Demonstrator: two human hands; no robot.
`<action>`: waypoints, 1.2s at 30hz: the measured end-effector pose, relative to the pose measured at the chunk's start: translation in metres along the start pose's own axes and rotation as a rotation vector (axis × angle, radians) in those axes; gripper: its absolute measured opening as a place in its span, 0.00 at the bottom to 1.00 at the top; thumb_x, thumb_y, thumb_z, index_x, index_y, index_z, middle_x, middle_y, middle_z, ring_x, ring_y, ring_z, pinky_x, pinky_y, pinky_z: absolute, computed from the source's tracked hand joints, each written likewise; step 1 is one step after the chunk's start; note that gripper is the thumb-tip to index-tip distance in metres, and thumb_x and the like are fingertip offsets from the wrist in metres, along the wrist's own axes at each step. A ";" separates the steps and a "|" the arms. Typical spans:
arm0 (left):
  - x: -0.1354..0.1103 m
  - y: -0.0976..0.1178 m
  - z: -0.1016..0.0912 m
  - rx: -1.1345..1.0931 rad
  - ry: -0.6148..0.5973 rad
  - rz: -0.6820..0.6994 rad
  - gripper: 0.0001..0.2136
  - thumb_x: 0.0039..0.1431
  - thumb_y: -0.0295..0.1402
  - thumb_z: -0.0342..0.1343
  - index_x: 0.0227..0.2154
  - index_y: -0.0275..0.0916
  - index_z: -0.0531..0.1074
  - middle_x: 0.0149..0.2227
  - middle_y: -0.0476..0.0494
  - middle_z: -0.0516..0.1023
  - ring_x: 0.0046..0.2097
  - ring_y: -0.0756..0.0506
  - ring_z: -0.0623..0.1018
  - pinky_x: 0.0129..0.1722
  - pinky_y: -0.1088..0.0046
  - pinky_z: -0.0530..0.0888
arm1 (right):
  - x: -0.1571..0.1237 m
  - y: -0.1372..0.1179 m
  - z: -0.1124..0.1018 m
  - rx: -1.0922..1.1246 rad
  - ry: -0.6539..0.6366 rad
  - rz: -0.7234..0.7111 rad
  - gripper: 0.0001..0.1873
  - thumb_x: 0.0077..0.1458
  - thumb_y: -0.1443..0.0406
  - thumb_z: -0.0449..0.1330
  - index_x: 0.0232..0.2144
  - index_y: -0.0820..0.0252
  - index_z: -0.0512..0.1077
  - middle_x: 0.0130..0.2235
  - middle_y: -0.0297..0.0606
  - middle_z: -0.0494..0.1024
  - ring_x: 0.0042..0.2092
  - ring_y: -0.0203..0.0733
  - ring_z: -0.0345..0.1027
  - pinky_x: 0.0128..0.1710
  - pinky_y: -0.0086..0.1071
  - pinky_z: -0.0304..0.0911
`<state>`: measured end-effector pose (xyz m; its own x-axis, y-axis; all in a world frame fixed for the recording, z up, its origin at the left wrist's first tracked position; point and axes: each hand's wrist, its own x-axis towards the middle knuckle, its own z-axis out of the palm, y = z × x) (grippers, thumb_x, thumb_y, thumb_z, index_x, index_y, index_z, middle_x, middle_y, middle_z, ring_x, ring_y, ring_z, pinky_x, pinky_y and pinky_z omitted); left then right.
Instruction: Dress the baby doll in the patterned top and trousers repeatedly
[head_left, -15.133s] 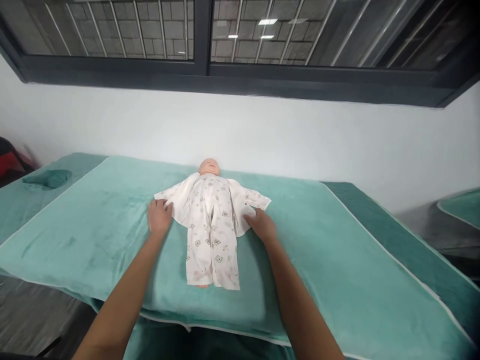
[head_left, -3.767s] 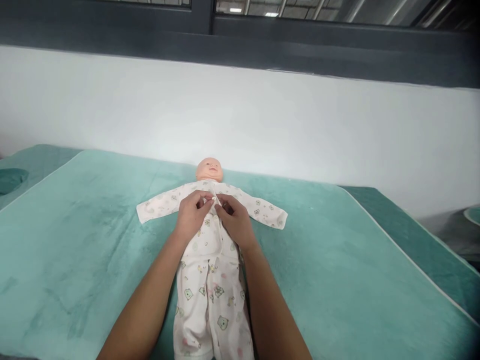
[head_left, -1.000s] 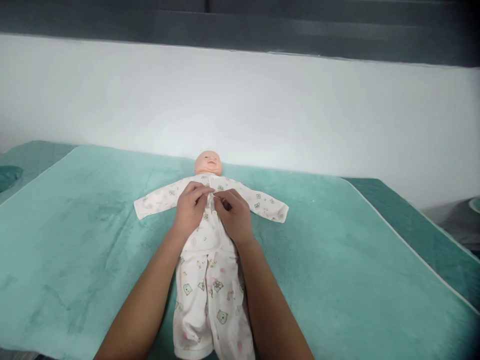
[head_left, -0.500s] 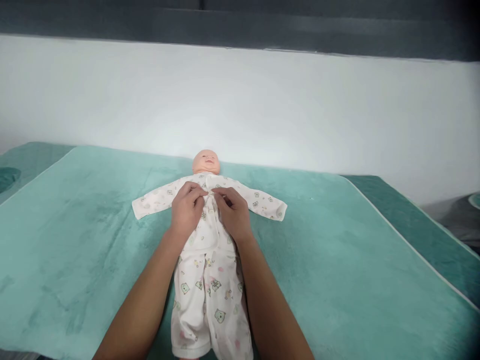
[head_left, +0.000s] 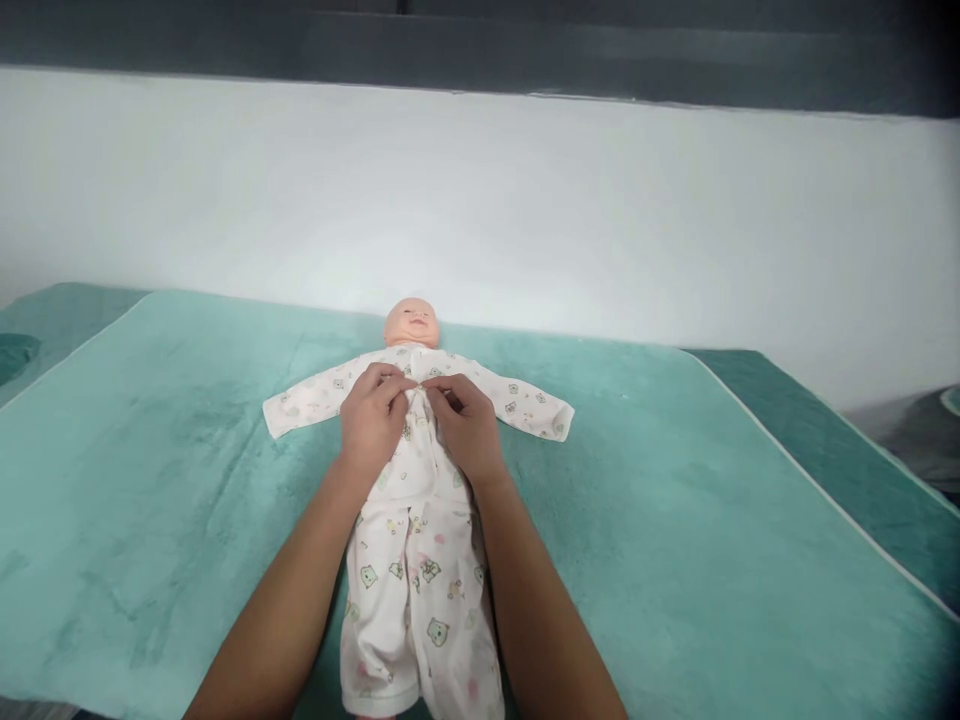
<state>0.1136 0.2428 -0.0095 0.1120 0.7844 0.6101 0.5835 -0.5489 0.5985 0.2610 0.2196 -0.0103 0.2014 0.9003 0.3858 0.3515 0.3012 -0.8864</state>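
A baby doll point(head_left: 412, 323) lies on its back, head at the far end, dressed in a white printed shirt point(head_left: 409, 470) and matching printed trousers point(head_left: 442, 600). Both sleeves stretch out to the sides. My left hand point(head_left: 373, 415) pinches the shirt's front edge at the chest. Opposite it, my right hand point(head_left: 466, 420) pinches the other side of the front, fingertips almost meeting the left ones. Whatever small fastener sits between the fingertips is too small to make out. Below the hands the shirt front hangs together along a middle line.
A teal plush blanket point(head_left: 660, 560) lies under the doll, with a darker teal cover point(head_left: 817, 440) showing at the sides. Behind the far edge rises a white wall point(head_left: 480, 200) with a dark band point(head_left: 480, 55) above. A grey object point(head_left: 926, 440) stands at the right edge.
My fingertips have come very slightly closer together at the shirt's chest. Otherwise the hands and doll stay in place.
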 end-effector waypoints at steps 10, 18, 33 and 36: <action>0.000 -0.004 0.001 -0.044 -0.005 -0.004 0.13 0.61 0.23 0.50 0.34 0.43 0.79 0.44 0.45 0.77 0.44 0.46 0.77 0.46 0.69 0.72 | 0.013 -0.007 0.001 -0.024 -0.051 0.154 0.10 0.55 0.57 0.61 0.27 0.57 0.75 0.26 0.32 0.75 0.29 0.38 0.66 0.31 0.32 0.60; -0.001 -0.005 0.003 -0.039 0.034 0.039 0.13 0.62 0.22 0.49 0.34 0.40 0.79 0.42 0.43 0.77 0.44 0.46 0.78 0.44 0.69 0.73 | 0.019 -0.016 0.000 -0.136 -0.130 0.197 0.11 0.54 0.57 0.60 0.27 0.57 0.75 0.27 0.33 0.77 0.30 0.40 0.67 0.32 0.32 0.60; -0.001 -0.002 0.001 -0.062 0.031 0.033 0.14 0.61 0.20 0.48 0.36 0.40 0.79 0.42 0.43 0.77 0.46 0.45 0.77 0.45 0.68 0.73 | 0.021 -0.010 -0.002 0.085 -0.048 0.329 0.11 0.49 0.57 0.62 0.26 0.59 0.75 0.27 0.32 0.74 0.32 0.38 0.64 0.34 0.31 0.58; 0.001 0.001 -0.001 -0.144 0.030 -0.005 0.13 0.61 0.21 0.48 0.34 0.40 0.78 0.40 0.44 0.77 0.43 0.46 0.77 0.43 0.70 0.72 | 0.020 -0.008 -0.003 0.127 -0.033 0.331 0.12 0.51 0.56 0.61 0.28 0.59 0.73 0.27 0.30 0.71 0.30 0.36 0.61 0.32 0.30 0.56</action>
<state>0.1138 0.2426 -0.0078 0.0843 0.7796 0.6206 0.4621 -0.5824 0.6688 0.2646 0.2348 0.0054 0.2550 0.9647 0.0662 0.1553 0.0267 -0.9875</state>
